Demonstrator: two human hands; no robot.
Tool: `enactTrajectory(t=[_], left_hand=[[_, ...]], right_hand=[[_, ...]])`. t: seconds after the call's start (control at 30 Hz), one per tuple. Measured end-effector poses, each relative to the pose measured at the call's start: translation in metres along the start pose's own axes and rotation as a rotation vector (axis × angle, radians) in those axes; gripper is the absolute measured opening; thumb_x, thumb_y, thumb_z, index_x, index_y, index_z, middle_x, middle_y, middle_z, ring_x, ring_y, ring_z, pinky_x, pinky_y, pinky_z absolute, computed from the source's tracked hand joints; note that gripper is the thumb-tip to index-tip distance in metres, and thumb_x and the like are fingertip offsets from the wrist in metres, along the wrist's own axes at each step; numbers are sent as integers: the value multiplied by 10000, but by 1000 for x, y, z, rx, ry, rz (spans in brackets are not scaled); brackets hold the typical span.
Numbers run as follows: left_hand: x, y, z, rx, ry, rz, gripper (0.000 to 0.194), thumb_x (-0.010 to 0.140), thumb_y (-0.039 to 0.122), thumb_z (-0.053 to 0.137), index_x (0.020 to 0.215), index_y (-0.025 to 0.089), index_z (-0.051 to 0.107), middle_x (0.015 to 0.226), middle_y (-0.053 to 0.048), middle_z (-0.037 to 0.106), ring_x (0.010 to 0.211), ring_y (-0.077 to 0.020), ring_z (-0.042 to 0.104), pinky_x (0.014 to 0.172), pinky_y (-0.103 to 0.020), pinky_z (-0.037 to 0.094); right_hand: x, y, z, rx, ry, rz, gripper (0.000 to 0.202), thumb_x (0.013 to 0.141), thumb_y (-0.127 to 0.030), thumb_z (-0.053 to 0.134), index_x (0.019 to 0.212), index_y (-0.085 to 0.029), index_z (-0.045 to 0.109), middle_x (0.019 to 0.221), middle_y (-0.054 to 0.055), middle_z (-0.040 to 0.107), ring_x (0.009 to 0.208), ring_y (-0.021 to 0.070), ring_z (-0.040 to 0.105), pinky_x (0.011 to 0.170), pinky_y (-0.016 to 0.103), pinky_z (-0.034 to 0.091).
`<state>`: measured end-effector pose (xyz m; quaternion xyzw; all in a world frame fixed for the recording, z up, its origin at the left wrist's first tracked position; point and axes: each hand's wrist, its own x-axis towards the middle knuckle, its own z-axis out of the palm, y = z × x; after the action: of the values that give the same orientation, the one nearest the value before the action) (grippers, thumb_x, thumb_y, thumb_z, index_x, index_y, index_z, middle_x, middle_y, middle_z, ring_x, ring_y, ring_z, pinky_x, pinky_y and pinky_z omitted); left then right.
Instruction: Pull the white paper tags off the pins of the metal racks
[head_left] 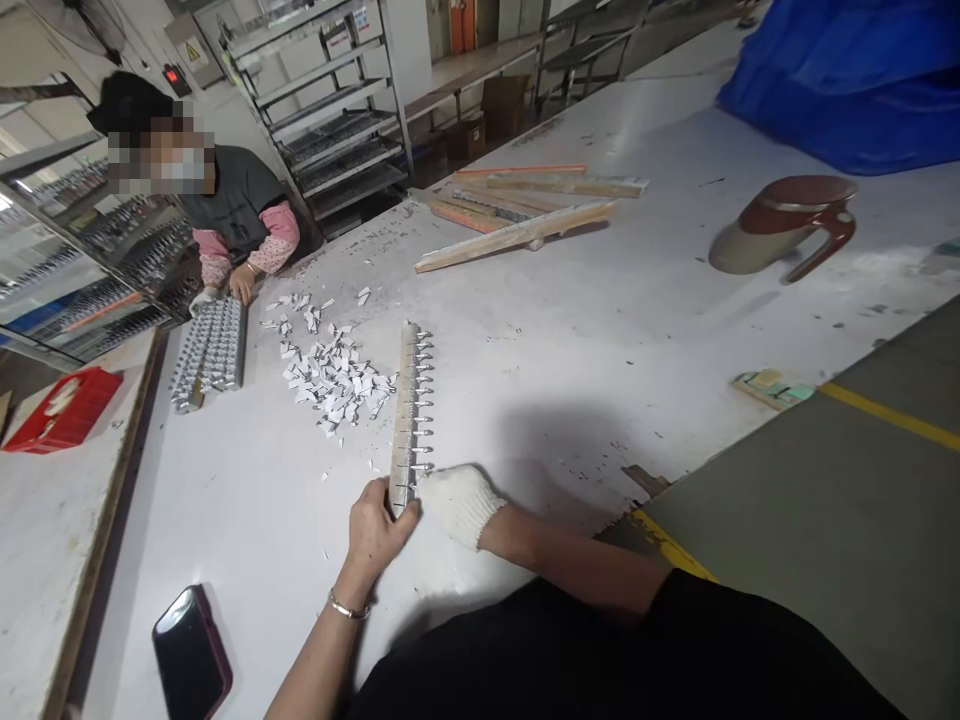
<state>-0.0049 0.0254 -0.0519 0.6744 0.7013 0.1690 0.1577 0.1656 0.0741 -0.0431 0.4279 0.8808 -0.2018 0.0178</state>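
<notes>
A long narrow bar (403, 425) lies on the white table, with a row of small pointed metal pieces (424, 405) sticking out of its right side. My bare left hand (379, 530) grips the near end of this bar, thumb on the right and fingers on the left. My right hand (461, 503), in a white knitted glove, is closed beside the nearest metal pieces; its fingertips are hidden, so what they pinch cannot be made out. To the left of the bar, small white paper-like scraps (337, 380) are heaped.
Wooden strips (517, 230) lie farther back. A lidded jug (780, 230) and blue cloth or plastic (847, 90) are at right. A phone (193, 655) lies near left, a red bin (64, 410) beyond it. Across the table, a co-worker (240, 215) handles filled bars (210, 345).
</notes>
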Motion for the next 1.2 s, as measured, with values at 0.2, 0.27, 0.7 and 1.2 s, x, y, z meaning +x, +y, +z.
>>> enactTrajectory(t=[0.2,0.27,0.7,1.2], left_hand=[[-3,-4,7,53,38,60,204,834,378,599,937,202,577,808,-33,614,726,-210,610,677,-312,459],[-5,-3,7,30,45,49,210,824,376,623,933,201,586,806,-30,616,720,-203,605,667,-304,452],[114,-82,-49,-151,460,-74,96,811,241,635,882,212,693,900,-70,633,779,-214,609,763,-359,517],[-34,34,-54,-1203,-155,-381,317,785,423,792,863,173,613,715,-16,694,609,-117,623,652,-249,504]], right_hand=[[5,0,4,16,61,-65,173,861,-108,528,924,-139,686,904,145,751,854,336,728,716,430,550],[8,0,5,23,53,-47,155,878,-127,536,913,-136,686,891,147,752,841,327,732,705,411,544],[-4,22,23,284,257,1,240,999,-323,461,1148,-253,634,1124,35,731,1016,197,687,847,280,476],[-37,-15,-4,330,482,-280,258,1004,-223,437,987,-195,693,949,54,732,866,183,660,825,299,507]])
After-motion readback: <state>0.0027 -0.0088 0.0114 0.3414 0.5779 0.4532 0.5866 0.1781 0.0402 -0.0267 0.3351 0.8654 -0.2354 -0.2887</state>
